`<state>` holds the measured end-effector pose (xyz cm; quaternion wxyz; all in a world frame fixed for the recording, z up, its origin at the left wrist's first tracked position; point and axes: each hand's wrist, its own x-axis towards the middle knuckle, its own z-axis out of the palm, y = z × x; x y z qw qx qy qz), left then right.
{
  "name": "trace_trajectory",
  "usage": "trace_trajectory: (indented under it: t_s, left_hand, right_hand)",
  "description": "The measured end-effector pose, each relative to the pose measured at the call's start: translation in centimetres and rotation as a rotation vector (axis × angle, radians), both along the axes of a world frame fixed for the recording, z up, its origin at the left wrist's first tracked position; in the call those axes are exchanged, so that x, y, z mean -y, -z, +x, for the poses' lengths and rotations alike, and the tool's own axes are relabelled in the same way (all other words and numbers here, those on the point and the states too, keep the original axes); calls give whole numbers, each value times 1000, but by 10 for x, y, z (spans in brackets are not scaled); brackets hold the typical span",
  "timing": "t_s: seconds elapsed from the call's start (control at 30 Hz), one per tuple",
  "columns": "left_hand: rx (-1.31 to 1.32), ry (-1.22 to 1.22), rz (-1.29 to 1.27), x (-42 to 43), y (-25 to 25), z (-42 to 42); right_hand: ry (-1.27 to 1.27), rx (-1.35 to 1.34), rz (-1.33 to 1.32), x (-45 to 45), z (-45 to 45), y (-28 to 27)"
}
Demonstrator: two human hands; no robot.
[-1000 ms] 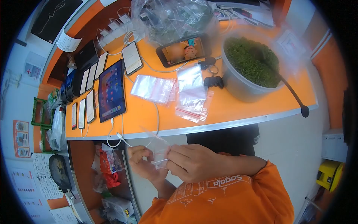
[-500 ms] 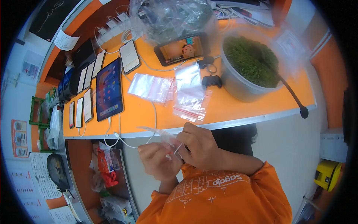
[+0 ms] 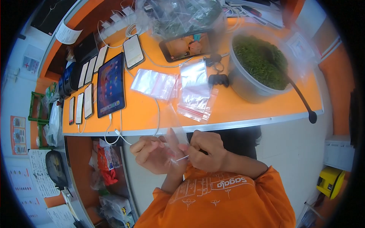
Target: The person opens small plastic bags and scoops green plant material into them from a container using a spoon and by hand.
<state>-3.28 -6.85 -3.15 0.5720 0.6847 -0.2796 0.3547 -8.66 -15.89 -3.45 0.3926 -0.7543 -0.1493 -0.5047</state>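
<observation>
In front of my shirt, just off the table's front edge, I hold a clear plastic zip bag [image 3: 173, 123] between both hands. My left hand [image 3: 154, 155] is closed on its left side with curled fingers. Across from it, my right hand [image 3: 207, 150] pinches the right side near the mouth. A thin white stick-like piece [image 3: 183, 158] shows at the right fingertips; what it belongs to cannot be made out. Flat zip bags lie on the table ahead, one stack [image 3: 154, 84] at left and another [image 3: 194, 85] at right.
A tub of shredded green material [image 3: 260, 62] with a black-handled tool [image 3: 302, 100] stands at right. Keys [image 3: 218, 79], a phone playing video [image 3: 186, 46], a tablet [image 3: 111, 85] and several charging phones lie on the orange table [image 3: 146, 119]. A large bag of filled packets [image 3: 182, 17] sits behind.
The bag in my hands has swung more upright and spread out. My left hand has moved slightly left and turned its palm side up; the right hand has shifted a little.
</observation>
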Motion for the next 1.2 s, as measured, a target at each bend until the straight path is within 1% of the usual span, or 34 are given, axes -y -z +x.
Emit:
trace_trajectory:
  t_s: [0.03, 0.07, 0.13, 0.23, 0.27, 0.33, 0.43, 0.5, 0.57, 0.6, 0.67, 0.73, 0.8, 0.83, 0.9, 0.93, 1.03, 1.1, 1.13, 1.2]
  left_hand:
    - [-3, -34, 18, -1, 0, 1]
    - [33, 0, 25, -4, 2, 2]
    - [105, 69, 41, -10, 4, 6]
    - [134, 56, -9, 2, 1, -2]
    - [166, 32, 52, 1, 0, -2]
    - [231, -14, 175, 0, -2, -4]
    - [217, -116, 364, -4, -3, -9]
    - [65, 73, 147, -3, 8, -16]
    - [7, 218, 71, -7, 17, -19]
    - [27, 268, 104, -12, 16, -18]
    - [94, 285, 201, -19, 13, -15]
    - [193, 216, 329, -17, -4, -10]
    - [256, 235, 427, -5, -6, 0]
    - [288, 243, 475, 1, -7, 4]
    - [297, 348, 540, 8, 0, 11]
    - [303, 406, 571, 10, 2, 12]
    - [219, 468, 497, 22, 2, 4]
    - [169, 533, 254, 28, 14, 4]
    - [140, 563, 132, 32, 18, 4]
    - [0, 610, -15, 37, 12, 2]
  right_hand:
    - [-3, 4, -16, 0, -1, 2]
    - [-6, 8, -32, -1, 0, 4]
    - [60, 51, 6, -3, 3, 11]
    - [167, 59, 25, -3, 4, 11]
    - [205, 53, 25, -3, 4, 8]
    - [170, -64, 12, 2, 1, 3]
    - [161, -190, 60, 8, -3, -7]
    - [182, -210, 144, 12, -3, -6]
    - [213, -183, 254, 16, -1, 0]
    - [192, -266, 333, 18, -2, -2]
    - [148, -433, 491, 23, -6, -11]
    - [85, -538, 539, 34, -10, -21]
    - [4, -648, 600, 38, -15, -31]
    - [-22, -694, 593, 38, -18, -34]
    - [-71, -781, 574, 40, -22, -40]
    - [-56, -776, 544, 40, -23, -41]
    - [5, -756, 450, 41, -30, -44]
    - [46, -744, 383, 43, -43, -53]
    - [168, -603, 212, 45, -55, -61]
    - [393, -312, -137, 51, -88, -75]
